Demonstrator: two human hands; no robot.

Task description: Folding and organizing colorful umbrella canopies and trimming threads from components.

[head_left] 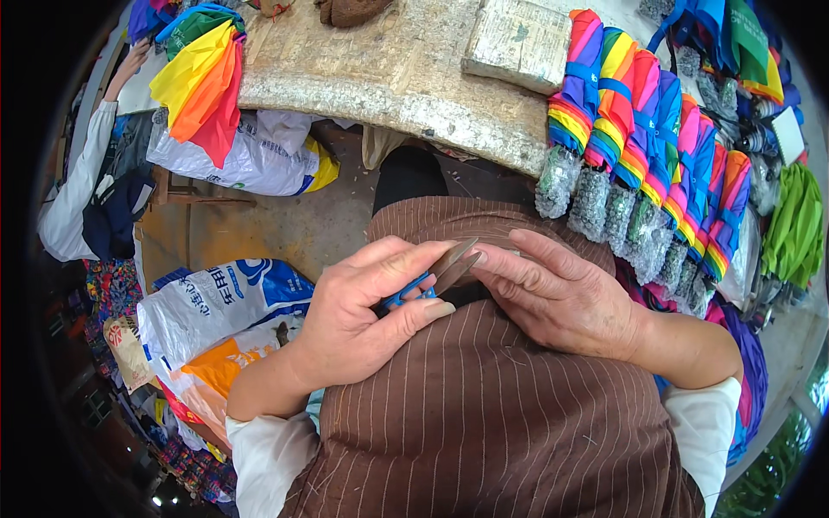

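Observation:
Above my lap, my left hand [367,311] is wrapped round a pair of small thread snips with blue handles [408,292] and short metal blades. The blades point up and to the right, slightly apart. My right hand [561,298] is at the blade tips, its back toward me. Its index finger is bent inward at the tip as in a pinch, and another finger stretches out above. The right thumb is mostly hidden, and whatever the fingertips hold is too small to make out. Brown striped cloth [484,406] covers my lap under both hands.
Several folded rainbow umbrellas [617,108] line the right edge of the worn table [380,73]. A wrapped block [521,43] lies beside them. Another rainbow umbrella [203,82] hangs over the left edge. Plastic sacks [220,306] stand on the floor; a person's sleeve [78,190] shows far left.

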